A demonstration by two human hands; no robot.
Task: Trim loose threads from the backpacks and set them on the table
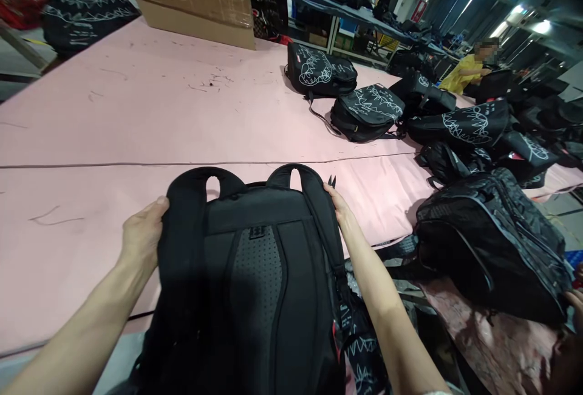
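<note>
A black backpack (255,273) is upright in front of me at the table's near edge, its padded back panel and two shoulder straps facing me. My left hand (143,228) is closed on the outer edge of the left strap, thumb uppermost. On the other side, my right hand (339,206) grips the edge of the right strap, its fingers mostly hidden behind the bag. Two dark pointed tips, like those of thread snips (332,182), stick up just beyond the right fingers. The bag's lower part runs out of view.
Pink cloth covers the table (136,109), with loose dark threads on it. Black backpacks with white scribble prints (367,112) lie at the right. A cardboard box (191,6) stands at the back. Another person's hand (576,298) touches a dark backpack (487,243). Someone in yellow (464,73) is farther off.
</note>
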